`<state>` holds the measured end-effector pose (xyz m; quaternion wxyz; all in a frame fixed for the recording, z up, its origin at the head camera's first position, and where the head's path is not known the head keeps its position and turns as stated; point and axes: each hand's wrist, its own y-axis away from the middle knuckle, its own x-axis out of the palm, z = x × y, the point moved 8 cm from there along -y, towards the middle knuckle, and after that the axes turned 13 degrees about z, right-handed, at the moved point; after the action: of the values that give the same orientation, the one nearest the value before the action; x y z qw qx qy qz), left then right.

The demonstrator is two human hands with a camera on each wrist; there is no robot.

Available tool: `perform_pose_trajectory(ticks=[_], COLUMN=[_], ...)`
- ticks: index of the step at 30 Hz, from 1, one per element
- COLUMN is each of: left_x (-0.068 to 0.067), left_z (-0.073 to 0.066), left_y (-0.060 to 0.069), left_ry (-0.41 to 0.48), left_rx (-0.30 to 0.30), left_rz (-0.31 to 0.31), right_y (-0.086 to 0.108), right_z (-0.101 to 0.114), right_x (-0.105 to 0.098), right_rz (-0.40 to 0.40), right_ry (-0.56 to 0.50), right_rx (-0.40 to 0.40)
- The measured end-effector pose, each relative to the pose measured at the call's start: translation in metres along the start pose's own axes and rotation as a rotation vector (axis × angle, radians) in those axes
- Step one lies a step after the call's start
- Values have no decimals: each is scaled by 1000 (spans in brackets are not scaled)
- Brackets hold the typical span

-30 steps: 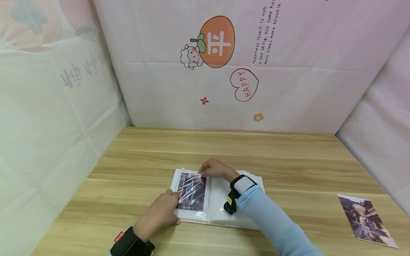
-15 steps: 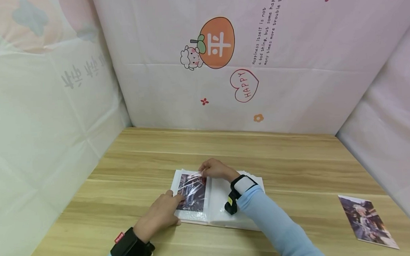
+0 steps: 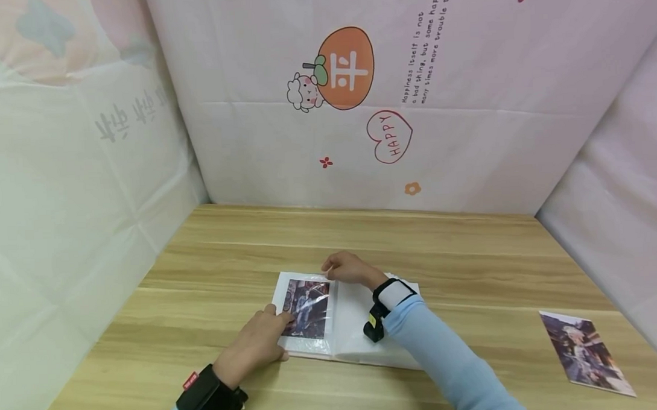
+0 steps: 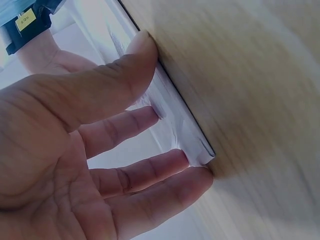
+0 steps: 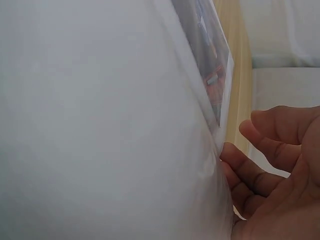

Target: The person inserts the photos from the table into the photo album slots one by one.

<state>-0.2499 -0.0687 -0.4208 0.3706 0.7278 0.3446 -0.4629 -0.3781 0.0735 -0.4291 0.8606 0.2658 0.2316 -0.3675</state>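
A photo album (image 3: pixel 360 347) lies spread on the wooden table, with a dark photo (image 3: pixel 308 308) under the glossy clear film of its left page. At the album's near left corner, my left hand (image 3: pixel 257 340) holds the edge; fingertips (image 4: pixel 192 177) and thumb meet the border in the left wrist view. My right hand (image 3: pixel 349 269) is at the far edge, near the fold. Its thumb and forefinger have nothing visible between them in the right wrist view, while lower fingers (image 5: pixel 245 172) touch the page edge. My right forearm covers part of the white right page (image 3: pixel 351 319).
Another photo (image 3: pixel 586 353) lies loose on the table (image 3: pixel 494 271) at the right. White printed cloth (image 3: pixel 261 153) hangs behind the table and along both sides.
The film over the photo has become flatter, with fewer creases. My right hand has released the film and shifted slightly away and right. The left forefinger has moved further onto the page.
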Motion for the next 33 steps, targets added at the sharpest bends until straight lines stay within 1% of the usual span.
perform_pose_trajectory(ticks=[2,7,9,14,19,22,28,33], left_x=[0,-1,-1,1,2,3,3,5], left_z=[0,1,1,3,3,3,2,7], left_y=[0,1,1,1,0,0,-1,-2], left_ry=[-2,10,14,23,37,49,67,80], left_rx=[-5,-12,-13,-12,2,7,4,0], left_rz=[1,7,5,4,15,20,21,-1], right_y=[0,8,13,30,48,60,86,97], right_z=[3,14,18,19,11,7,-2,-10], right_x=[0,-6,-11,-17,-14,-14,-18,-17], right_rz=[17,62,70,90,94,71,-7,-15], right_ry=[38,276,341,390,500,534,509,477], right_rx=[-5,-23,-25,-16,-26,-47,-67,-77])
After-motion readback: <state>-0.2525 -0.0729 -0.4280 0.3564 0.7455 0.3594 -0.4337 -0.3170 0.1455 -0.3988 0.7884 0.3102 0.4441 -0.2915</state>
